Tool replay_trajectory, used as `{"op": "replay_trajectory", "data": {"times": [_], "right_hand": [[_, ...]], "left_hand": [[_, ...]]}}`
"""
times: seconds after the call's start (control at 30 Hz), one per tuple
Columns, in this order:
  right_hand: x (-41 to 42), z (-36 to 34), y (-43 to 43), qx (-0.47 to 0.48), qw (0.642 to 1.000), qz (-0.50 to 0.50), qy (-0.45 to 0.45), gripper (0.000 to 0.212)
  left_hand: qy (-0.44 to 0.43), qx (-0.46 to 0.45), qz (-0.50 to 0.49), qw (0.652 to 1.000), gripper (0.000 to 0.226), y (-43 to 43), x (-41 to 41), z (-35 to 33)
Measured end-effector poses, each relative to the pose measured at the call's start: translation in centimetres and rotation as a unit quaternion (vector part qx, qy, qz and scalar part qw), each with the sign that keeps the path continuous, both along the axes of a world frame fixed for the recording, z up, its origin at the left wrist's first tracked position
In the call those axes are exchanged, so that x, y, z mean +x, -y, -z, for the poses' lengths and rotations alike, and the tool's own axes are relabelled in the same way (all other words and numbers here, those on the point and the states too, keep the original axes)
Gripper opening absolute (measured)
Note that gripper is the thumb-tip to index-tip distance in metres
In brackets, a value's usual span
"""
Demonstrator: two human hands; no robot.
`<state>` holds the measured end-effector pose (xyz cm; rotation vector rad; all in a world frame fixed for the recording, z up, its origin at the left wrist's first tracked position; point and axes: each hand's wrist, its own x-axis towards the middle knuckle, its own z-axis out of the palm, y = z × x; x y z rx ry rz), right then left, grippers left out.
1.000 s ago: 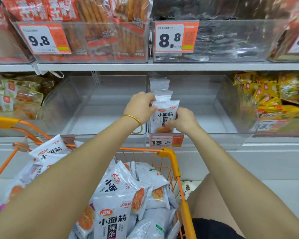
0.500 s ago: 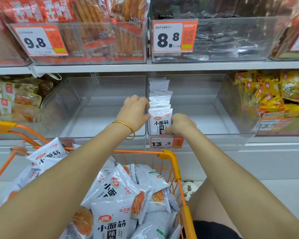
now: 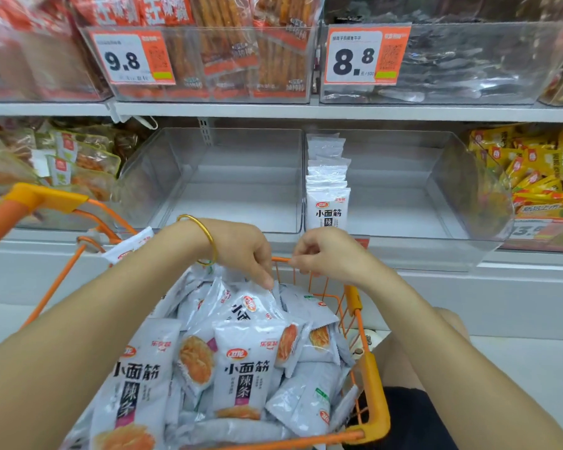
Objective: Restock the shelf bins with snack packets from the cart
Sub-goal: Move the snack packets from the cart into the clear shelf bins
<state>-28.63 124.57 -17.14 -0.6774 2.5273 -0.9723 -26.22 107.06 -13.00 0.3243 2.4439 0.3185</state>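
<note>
We stand at the orange cart (image 3: 371, 378), and both our hands are over its far end. The cart is piled with white snack packets (image 3: 244, 368). They lie every which way, some face up and some on their sides.

Our left hand (image 3: 241, 254) points its fingers down. The fingertips touch the top edge of one packet (image 3: 251, 306) at the far end of the pile. We cannot tell if the hand has hold of it or only touches it. A gold bangle (image 3: 205, 235) sits on that wrist.

Our right hand (image 3: 325, 254) is just beside the left one, above the cart's far rim. Its fingers are curled in, and we see nothing in it.

Past the cart is the shelf (image 3: 306, 108) with clear bins. In the right bin (image 3: 403, 196), a row of the same white packets (image 3: 327, 203) stands upright along the left wall, one behind the other from near to far. Another clear bin (image 3: 228, 190) sits right beside it on the left.

Yellow packets (image 3: 540, 164) fill the bin at the far right. On the shelf above, one bin has a 9.8 price tag (image 3: 130, 60) and the next has an 8.8 price tag (image 3: 364, 55).
</note>
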Motion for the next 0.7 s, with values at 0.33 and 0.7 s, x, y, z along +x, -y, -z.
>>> {"op": "replay_trajectory", "data": {"times": [0.33,0.7], "right_hand": [[1.4,0.4,-1.4,-0.237,0.948,-0.013,0.212,0.016],[-5.1,-2.4,-4.1,-0.25,0.943,0.194,-0.102,0.017]], "left_hand": [[-0.148,0.228,-0.126,0.954,0.015,0.5,-0.9,-1.6],[-0.349,0.457,-0.221,0.788,0.021,-4.6,-6.4,-2.9]]}}
